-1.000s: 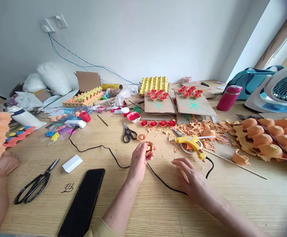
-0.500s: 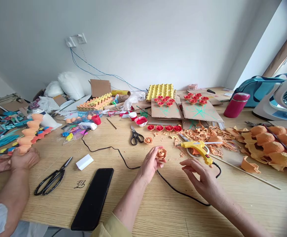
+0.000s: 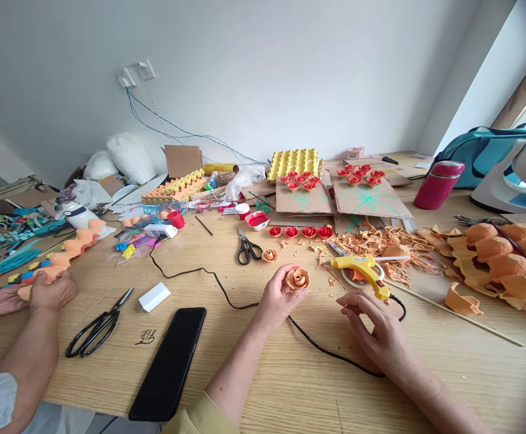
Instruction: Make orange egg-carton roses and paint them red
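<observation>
My left hand [image 3: 281, 298] holds an orange flower [image 3: 298, 278] cut from egg-carton pulp, its petals facing up between thumb and fingers. To the right, above the table, my right hand [image 3: 378, 325] is loosely curved with nothing visible in it. Just beyond that hand lies a yellow hot glue gun [image 3: 366, 269], a white glue stick in its back. Another orange flower [image 3: 270, 255] rests past my left hand, beside black-handled scissors [image 3: 247, 247]. Farther back sit several red-painted flowers [image 3: 309, 231] in a row.
Orange carton scraps [image 3: 375, 242] and an orange egg tray [image 3: 493, 250] lie right. A black cord [image 3: 321, 346] crosses under my hands. A phone [image 3: 167, 364] and black shears [image 3: 97, 328] are left. A co-worker's hands [image 3: 52, 292] hold an orange carton strip. A red bottle [image 3: 438, 185] stands back right.
My left hand has turned and lifted the orange flower slightly, so more of its petals show. My right hand has shifted a little right. The co-worker's carton strip has tilted lower.
</observation>
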